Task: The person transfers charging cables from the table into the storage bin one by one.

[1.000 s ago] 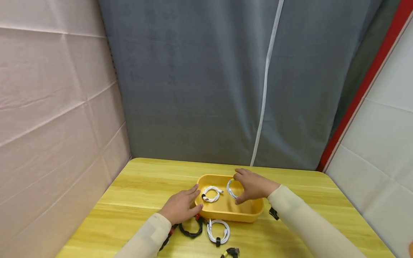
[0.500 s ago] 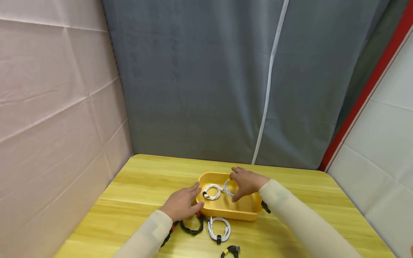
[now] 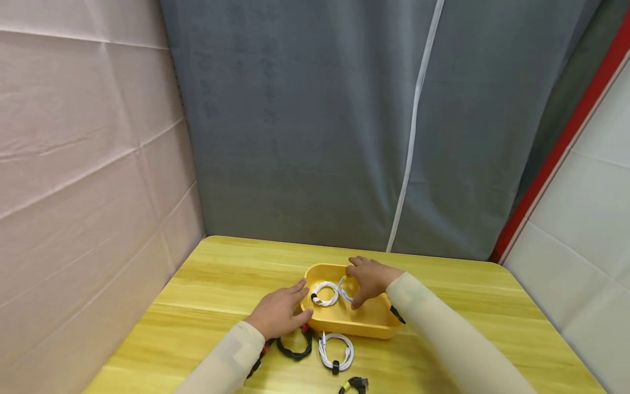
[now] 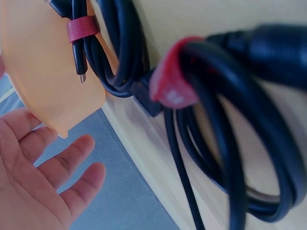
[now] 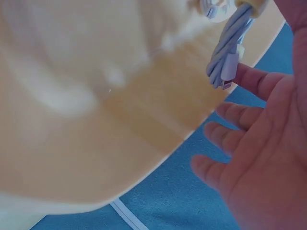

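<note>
My right hand (image 3: 371, 278) is inside the yellow bin (image 3: 361, 329), pinching a coiled white cable (image 3: 340, 290) with a yellow tie. In the right wrist view this cable (image 5: 230, 43) hangs between thumb and index finger; the other fingers are spread near the bin's rim. Just left of it lies another white coil (image 3: 325, 303) with a black tie, on the bin floor. My left hand (image 3: 278, 312) touches the bin's left side with loosely extended fingers, as the left wrist view shows at the bin's corner (image 4: 62, 115).
On the table (image 3: 236, 262), before the bin, lie a white coil (image 3: 322, 350) with a black tie and a black cable (image 3: 295, 355) with a red tie. A black cable (image 3: 358, 384) with a yellow tie is nearer. Another red-tied black coil (image 4: 230, 158) sits by my left wrist.
My right hand has moved left inside the bin with the white cable, bringing it up beside the other white coil. The left hand keeps its place at the bin's side.
</note>
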A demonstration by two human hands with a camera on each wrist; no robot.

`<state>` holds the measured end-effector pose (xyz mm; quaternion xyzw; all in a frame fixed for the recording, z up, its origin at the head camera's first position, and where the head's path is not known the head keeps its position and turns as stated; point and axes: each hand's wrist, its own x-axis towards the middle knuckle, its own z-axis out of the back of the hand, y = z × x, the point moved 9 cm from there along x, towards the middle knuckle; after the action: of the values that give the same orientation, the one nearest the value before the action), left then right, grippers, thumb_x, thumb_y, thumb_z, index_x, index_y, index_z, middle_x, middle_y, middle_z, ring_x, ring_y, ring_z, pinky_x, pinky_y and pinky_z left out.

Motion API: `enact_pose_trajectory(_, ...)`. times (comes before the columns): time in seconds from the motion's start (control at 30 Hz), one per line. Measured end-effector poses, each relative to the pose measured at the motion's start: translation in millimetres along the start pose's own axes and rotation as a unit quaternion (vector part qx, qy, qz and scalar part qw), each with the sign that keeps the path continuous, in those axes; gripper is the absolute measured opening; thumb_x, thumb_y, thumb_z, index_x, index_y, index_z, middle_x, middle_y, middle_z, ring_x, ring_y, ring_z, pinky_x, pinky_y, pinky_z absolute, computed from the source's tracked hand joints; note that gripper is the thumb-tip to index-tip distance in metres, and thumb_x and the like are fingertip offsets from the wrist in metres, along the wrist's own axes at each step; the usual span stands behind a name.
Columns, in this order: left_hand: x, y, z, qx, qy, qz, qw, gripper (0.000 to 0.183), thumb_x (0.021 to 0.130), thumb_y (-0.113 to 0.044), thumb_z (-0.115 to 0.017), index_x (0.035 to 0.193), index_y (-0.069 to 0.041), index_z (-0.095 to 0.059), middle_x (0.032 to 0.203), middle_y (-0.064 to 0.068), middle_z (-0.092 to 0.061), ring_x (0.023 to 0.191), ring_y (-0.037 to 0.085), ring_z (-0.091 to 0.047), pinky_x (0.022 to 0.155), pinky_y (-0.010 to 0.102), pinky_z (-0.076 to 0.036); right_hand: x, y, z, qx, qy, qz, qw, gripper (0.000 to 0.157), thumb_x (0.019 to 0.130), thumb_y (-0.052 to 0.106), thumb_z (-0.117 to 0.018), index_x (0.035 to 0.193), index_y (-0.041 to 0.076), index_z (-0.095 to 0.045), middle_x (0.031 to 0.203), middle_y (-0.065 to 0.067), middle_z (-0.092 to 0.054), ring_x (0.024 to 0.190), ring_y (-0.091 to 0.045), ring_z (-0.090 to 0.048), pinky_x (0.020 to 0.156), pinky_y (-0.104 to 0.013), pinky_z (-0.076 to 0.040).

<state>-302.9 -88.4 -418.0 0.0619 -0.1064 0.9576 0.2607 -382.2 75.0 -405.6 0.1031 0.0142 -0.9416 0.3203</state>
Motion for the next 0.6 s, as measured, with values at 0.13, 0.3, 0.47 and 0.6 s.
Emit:
enact_pose_trajectory(0.13, -1.9, 0.5, 1.7, 0.002, -0.003, 0.002, 1.0000, 0.072, 0.090, -0.065, -0.029, 0.137, -0.013, -0.046, 0.147, 0.002, -0.032, 0.118, 0.025, -0.050, 0.091, 0.041, -0.044, 5, 1, -3.9, -0.016, 0.004, 0.001, 1.000, 0.083, 0.064, 0.058, -0.075, 0.130, 0.013, -0.051, 0.147, -0.015, -0.026, 0.135, -0.034, -0.021, 0.106, -0.057, -0.017)
enact_pose_trajectory(0.3, -1.8, 1.3, 2.6, 0.006, -0.008, -0.001, 0.9999, 0.075, 0.089, -0.067, -0.026, 0.137, -0.012, -0.047, 0.146, 0.002, -0.033, 0.116, 0.024, -0.051, 0.090, 0.040, -0.045, 10, 1, -7.1, -0.025, 0.007, -0.007, 1.000, 0.085, 0.062, 0.059, -0.075, 0.130, 0.014, -0.051, 0.147, -0.014, -0.027, 0.135, -0.034, -0.022, 0.106, -0.056, -0.017)
enact_pose_trajectory(0.47, -3.2, 2.8, 2.0, 0.008, -0.008, 0.004, 0.9999, 0.076, 0.089, -0.067, -0.026, 0.137, -0.013, -0.047, 0.146, 0.002, -0.032, 0.117, 0.024, -0.050, 0.091, 0.040, -0.045, 18, 2, -12.3, 0.006, 0.011, -0.012, 1.000, 0.083, 0.062, 0.057, -0.077, 0.128, 0.015, -0.052, 0.148, -0.014, -0.025, 0.134, -0.034, -0.023, 0.105, -0.053, -0.023)
enact_pose_trajectory(0.6, -3.0, 2.1, 0.4, 0.001, -0.005, 0.008, 1.0000, 0.075, 0.089, -0.067, -0.027, 0.137, -0.013, -0.046, 0.147, 0.001, -0.032, 0.117, 0.024, -0.050, 0.091, 0.041, -0.045, 21, -1, -16.1, 0.014, 0.013, -0.018, 1.000, 0.080, 0.060, 0.058, -0.078, 0.125, 0.018, -0.053, 0.146, -0.015, -0.027, 0.132, -0.035, -0.028, 0.104, -0.052, -0.026)
